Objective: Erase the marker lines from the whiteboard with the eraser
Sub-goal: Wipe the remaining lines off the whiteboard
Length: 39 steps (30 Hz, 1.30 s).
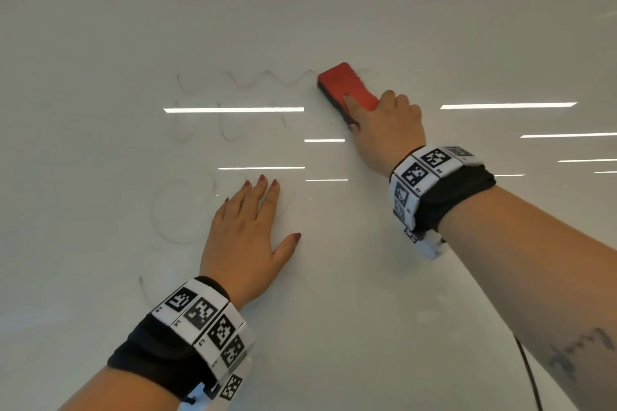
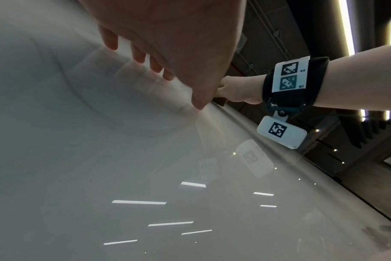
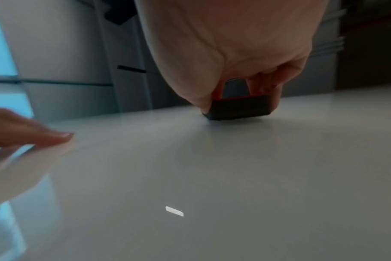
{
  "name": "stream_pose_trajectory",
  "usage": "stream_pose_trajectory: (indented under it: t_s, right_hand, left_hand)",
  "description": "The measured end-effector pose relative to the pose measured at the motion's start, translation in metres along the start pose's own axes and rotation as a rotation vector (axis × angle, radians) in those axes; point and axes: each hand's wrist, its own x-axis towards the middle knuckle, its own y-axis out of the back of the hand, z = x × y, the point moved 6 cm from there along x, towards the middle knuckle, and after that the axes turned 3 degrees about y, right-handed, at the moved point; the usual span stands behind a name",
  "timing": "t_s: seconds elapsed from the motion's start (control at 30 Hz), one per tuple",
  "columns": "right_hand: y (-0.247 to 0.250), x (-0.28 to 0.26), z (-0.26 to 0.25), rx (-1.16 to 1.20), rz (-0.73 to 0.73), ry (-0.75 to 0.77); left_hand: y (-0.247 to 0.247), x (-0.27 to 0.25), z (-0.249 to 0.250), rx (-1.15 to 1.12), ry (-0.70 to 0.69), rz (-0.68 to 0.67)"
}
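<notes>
A glossy whiteboard fills the head view. Faint grey marker lines lie on it: a wavy line at the top, loops below it, a circle lower left. My right hand grips a red eraser with a dark felt base and presses it flat on the board at the wavy line's right end. My left hand lies flat on the board with fingers straight, just right of the circle, holding nothing.
Ceiling lights reflect as bright bars on the board. The board's far edge shows in the left wrist view, with a dark room beyond it. A black cable hangs by my right forearm.
</notes>
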Motion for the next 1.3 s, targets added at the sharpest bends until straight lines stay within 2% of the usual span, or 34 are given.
stream_pose_trajectory:
  t_s: [0.13, 0.23, 0.37, 0.5, 0.63, 0.7, 0.83, 0.93, 1.0, 1.17, 1.3]
  right_hand:
    - [-0.005, 0.009, 0.03, 0.016, -0.005, -0.197]
    - [-0.007, 0.017, 0.021, 0.076, -0.006, -0.233]
    - [0.001, 0.027, -0.014, 0.101, -0.021, -0.118]
    - [0.006, 0.001, -0.053, 0.101, -0.035, 0.07]
    - [0.0, -0.034, -0.05, 0.063, -0.056, 0.13]
    - [-0.001, -0.043, -0.029, 0.056, -0.057, 0.089]
    - [-0.002, -0.045, 0.029, 0.031, -0.091, -0.133]
    - [-0.002, -0.038, 0.03, 0.052, -0.084, -0.192]
    - [-0.001, -0.039, 0.004, 0.107, -0.08, -0.14]
    - [-0.002, -0.072, -0.068, 0.182, -0.079, 0.114]
    - [-0.006, -0.1, -0.056, 0.192, -0.104, 0.186]
  left_hand:
    - [0.0, 0.0, -0.001, 0.015, -0.01, 0.009]
    - [0.0, 0.0, -0.001, 0.03, -0.011, 0.012]
    - [0.0, 0.0, 0.0, 0.009, -0.014, 0.026]
    - [0.0, 0.0, -0.001, 0.028, 0.0, 0.019]
    - [-0.002, 0.001, 0.001, 0.02, 0.005, 0.007]
    - [-0.002, 0.002, 0.002, -0.001, -0.003, 0.003]
    - [-0.003, 0.0, 0.0, 0.002, -0.015, 0.003]
    - [-0.003, 0.001, -0.001, -0.01, -0.016, 0.012]
    - [-0.003, 0.0, -0.001, 0.007, -0.019, 0.003]
    - [-0.003, 0.0, -0.001, 0.013, 0.004, 0.011]
    - [-0.001, 0.0, 0.0, 0.006, 0.015, 0.01]
